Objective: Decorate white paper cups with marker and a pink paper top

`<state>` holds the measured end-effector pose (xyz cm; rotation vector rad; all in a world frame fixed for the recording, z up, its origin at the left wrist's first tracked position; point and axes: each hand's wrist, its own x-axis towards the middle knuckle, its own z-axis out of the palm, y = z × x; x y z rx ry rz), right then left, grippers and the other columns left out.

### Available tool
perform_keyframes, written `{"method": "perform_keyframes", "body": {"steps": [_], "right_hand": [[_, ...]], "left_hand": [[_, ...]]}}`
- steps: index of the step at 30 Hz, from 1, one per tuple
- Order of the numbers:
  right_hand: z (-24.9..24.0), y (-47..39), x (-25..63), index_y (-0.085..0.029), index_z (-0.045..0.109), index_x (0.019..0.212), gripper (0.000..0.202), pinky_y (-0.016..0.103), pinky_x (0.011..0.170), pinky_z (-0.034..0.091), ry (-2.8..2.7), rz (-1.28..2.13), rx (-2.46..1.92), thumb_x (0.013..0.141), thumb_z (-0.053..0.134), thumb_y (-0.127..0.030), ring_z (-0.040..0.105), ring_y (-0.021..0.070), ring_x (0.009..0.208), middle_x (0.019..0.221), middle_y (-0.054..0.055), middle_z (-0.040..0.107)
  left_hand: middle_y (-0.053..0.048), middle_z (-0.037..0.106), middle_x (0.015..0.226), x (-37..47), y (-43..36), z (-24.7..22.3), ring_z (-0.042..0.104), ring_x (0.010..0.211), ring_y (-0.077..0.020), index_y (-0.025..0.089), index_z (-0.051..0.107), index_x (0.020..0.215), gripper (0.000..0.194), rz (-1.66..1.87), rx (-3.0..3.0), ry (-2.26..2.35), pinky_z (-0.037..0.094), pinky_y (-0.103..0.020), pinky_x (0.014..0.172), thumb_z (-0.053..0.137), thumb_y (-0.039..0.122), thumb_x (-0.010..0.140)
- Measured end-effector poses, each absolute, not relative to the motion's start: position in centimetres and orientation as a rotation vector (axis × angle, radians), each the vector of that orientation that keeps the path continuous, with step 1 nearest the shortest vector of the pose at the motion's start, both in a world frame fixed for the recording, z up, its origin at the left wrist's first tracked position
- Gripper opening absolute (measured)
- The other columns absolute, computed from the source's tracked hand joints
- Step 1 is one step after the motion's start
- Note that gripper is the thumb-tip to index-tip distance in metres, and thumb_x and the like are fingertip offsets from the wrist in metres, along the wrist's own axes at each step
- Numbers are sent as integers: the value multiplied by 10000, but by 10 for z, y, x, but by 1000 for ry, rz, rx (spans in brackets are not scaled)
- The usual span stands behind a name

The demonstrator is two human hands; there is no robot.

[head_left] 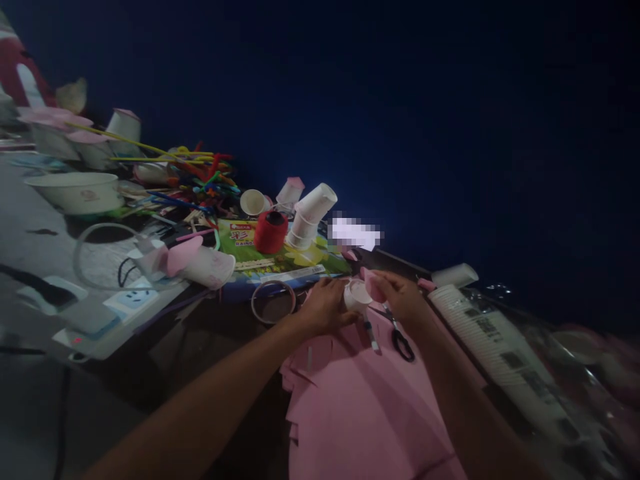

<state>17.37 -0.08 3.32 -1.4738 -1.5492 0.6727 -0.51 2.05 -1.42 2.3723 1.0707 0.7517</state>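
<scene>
My left hand [324,308] is closed around the side of a small white paper cup [358,297], whose round end faces up toward me. Right beside it, my right hand [403,297] pinches a piece of pink paper [373,285] against or close to the cup's right edge; whether they touch is hard to tell. Below the hands lie stacked sheets of pink paper [360,407]. On them rest black-handled scissors [401,343] and a slim white marker-like stick [371,335]. A roll of clear tape [273,302] stands left of my left hand.
A red thread spool [271,233] and stacked paper cups [311,217] stand on a green packet [240,257]. Leftward are a power strip [120,317], a white bowl [75,192] and colourful pipe cleaners [205,177]. A long sleeve of cups [500,347] lies at right.
</scene>
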Motion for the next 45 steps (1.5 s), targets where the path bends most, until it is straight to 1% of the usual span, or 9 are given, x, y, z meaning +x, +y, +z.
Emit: {"method": "perform_keyframes", "body": {"steps": [8, 13, 17, 25, 30, 35, 38, 41, 45], "right_hand": [[31, -9, 162, -197, 696, 1070, 355, 445, 1006, 424, -1824, 496, -1501, 836, 542, -416, 594, 259, 1129, 1147, 99, 683], [32, -13, 153, -177, 618, 1210, 438, 448, 1004, 437, -1977, 357, -1500, 866, 504, -423, 569, 264, 1171, 1232, 124, 635], [26, -14, 151, -130, 551, 1287, 490, 477, 1068, 363, -2184, 199, -1429, 886, 483, -404, 496, 274, 1251, 1320, 158, 564], [18, -15, 151, -183, 532, 1308, 473, 517, 1065, 342, -2261, 123, -1425, 911, 438, -423, 469, 285, 1271, 1349, 153, 537], [26, -20, 153, -212, 338, 1436, 662, 536, 1113, 255, -2079, 146, -1394, 867, 478, -522, 335, 292, 1369, 1477, 128, 381], [31, -27, 157, -255, 220, 1475, 592, 515, 1150, 169, -2028, 122, -1339, 936, 346, -467, 285, 242, 1401, 1509, 78, 337], [27, -26, 158, -259, 258, 1464, 542, 510, 1153, 160, -2097, 146, -1339, 954, 293, -439, 288, 228, 1399, 1503, 69, 350], [22, -24, 156, -249, 395, 1401, 484, 520, 1152, 133, -2202, 128, -1346, 959, 292, -417, 299, 227, 1393, 1478, 70, 395], [19, -23, 153, -266, 534, 1288, 422, 541, 1147, 106, -2285, 127, -1365, 962, 299, -395, 374, 229, 1349, 1407, 58, 494]], "left_hand": [[-115, 639, 1073, -4, 22, -14, 547, 1003, -289, 125, 558, 1106, 546, 781, 2401, 1050, 419, -412, 917, 720, 413, 671], [-126, 629, 1089, -5, 23, -17, 547, 1019, -289, 130, 543, 1110, 558, 804, 2415, 1005, 420, -416, 912, 686, 482, 701], [-129, 630, 1034, -4, 25, -22, 549, 991, -288, 125, 570, 1042, 506, 851, 2440, 1000, 419, -425, 909, 637, 520, 732], [-133, 628, 1009, -4, 24, -23, 543, 986, -284, 136, 613, 960, 408, 827, 2423, 1021, 416, -425, 918, 636, 476, 735], [-128, 619, 1120, -5, 25, -22, 543, 1016, -288, 141, 557, 1141, 536, 821, 2404, 990, 411, -437, 920, 656, 461, 723], [-113, 599, 1219, -6, 23, -18, 543, 1065, -283, 158, 456, 1280, 666, 848, 2390, 953, 384, -432, 961, 687, 425, 716], [-124, 606, 1196, -6, 23, -16, 542, 1067, -292, 149, 482, 1246, 639, 834, 2396, 963, 395, -436, 950, 700, 408, 703], [-130, 622, 1135, -5, 23, -17, 550, 1045, -294, 135, 524, 1184, 554, 827, 2421, 975, 406, -440, 938, 678, 397, 721], [-107, 623, 1128, -4, 25, -20, 554, 1045, -276, 185, 532, 1182, 513, 798, 2443, 959, 402, -443, 949, 657, 395, 731]]}}
